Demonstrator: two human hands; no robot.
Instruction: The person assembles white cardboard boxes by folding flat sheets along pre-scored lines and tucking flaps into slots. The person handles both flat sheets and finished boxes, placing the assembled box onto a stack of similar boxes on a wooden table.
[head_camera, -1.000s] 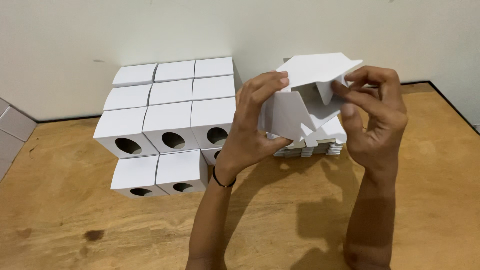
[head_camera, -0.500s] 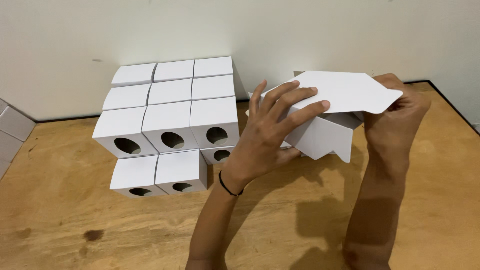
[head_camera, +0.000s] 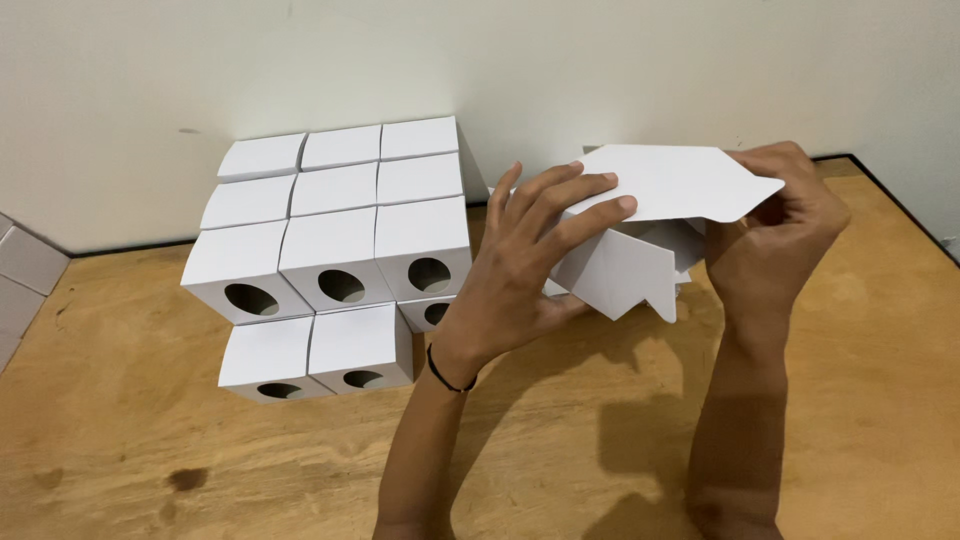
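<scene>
Hanging above the wooden table, a half-folded white cardboard box is gripped at both ends: the left hand is pressed over it with fingers spread, the right hand closed round its far flap. Finished white boxes are stacked left, against the wall.

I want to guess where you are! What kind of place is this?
Probably a small packing or craft workspace. A stack of finished white boxes with round holes stands on a wooden tabletop against a plain wall, while the left hand and right hand fold an unfinished white cardboard box.
</scene>
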